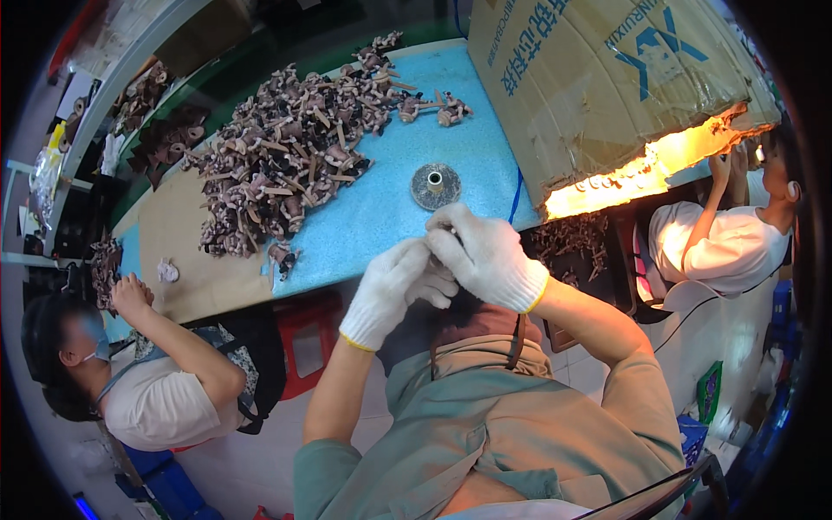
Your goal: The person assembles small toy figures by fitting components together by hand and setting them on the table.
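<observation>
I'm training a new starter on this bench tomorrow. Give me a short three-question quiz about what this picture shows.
1. True or false: both the left hand and the right hand wear white knit gloves.
2. What lies on the blue table top just beyond the hands? A) a pair of scissors B) a round metal disc with a hole in the middle C) a red cup
3. On which side of the round metal disc is the heap of small brown parts, the person's left or right?

Key: 1 true. 2 B. 3 left. The hands are pressed together near the table edge; whether they hold a part cannot be seen.
</observation>
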Action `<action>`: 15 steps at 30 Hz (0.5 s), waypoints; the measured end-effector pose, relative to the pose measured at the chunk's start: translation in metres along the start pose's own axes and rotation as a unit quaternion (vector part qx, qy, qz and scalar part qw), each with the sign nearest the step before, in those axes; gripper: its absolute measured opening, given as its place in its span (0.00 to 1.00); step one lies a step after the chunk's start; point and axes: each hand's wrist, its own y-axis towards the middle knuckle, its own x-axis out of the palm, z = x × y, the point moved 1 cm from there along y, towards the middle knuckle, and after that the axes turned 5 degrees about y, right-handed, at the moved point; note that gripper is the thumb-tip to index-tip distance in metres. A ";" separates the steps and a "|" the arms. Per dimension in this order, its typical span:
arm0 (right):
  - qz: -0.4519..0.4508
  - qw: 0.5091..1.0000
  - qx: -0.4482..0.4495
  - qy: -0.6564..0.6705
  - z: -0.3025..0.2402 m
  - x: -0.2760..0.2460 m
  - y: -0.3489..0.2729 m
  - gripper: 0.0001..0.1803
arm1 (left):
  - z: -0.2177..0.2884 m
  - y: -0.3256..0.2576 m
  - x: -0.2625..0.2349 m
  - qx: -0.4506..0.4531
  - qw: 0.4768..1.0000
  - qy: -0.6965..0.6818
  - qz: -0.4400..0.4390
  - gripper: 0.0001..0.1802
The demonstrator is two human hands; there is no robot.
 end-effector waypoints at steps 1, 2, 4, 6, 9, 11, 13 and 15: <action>0.006 0.998 -0.022 -0.050 0.000 -0.001 -0.001 0.16 | 0.000 0.004 -0.001 -0.009 1.000 0.014 0.006 0.20; 0.013 0.994 -0.044 -0.100 -0.001 -0.002 0.000 0.16 | 0.000 0.008 0.000 -0.018 0.999 0.029 0.012 0.18; 0.044 0.992 -0.084 -0.088 0.016 0.004 0.006 0.17 | -0.002 0.006 0.019 0.043 0.985 0.151 0.075 0.17; 0.029 0.996 0.039 0.076 0.028 -0.003 0.013 0.18 | -0.006 0.012 0.022 0.282 0.809 0.492 0.153 0.21; -0.025 0.943 0.221 0.247 0.001 -0.010 0.019 0.19 | -0.011 0.019 0.008 0.418 0.708 0.551 0.142 0.23; 0.001 0.958 0.191 0.214 -0.003 -0.014 0.014 0.22 | -0.008 0.017 0.012 0.393 0.736 0.536 0.130 0.25; 0.097 0.995 0.010 -0.010 0.030 -0.008 0.005 0.21 | 0.000 0.016 0.024 0.076 0.991 0.097 0.053 0.23; 0.047 0.997 0.041 -0.045 0.017 -0.014 0.003 0.26 | -0.006 0.022 0.009 -0.005 0.999 0.052 -0.002 0.24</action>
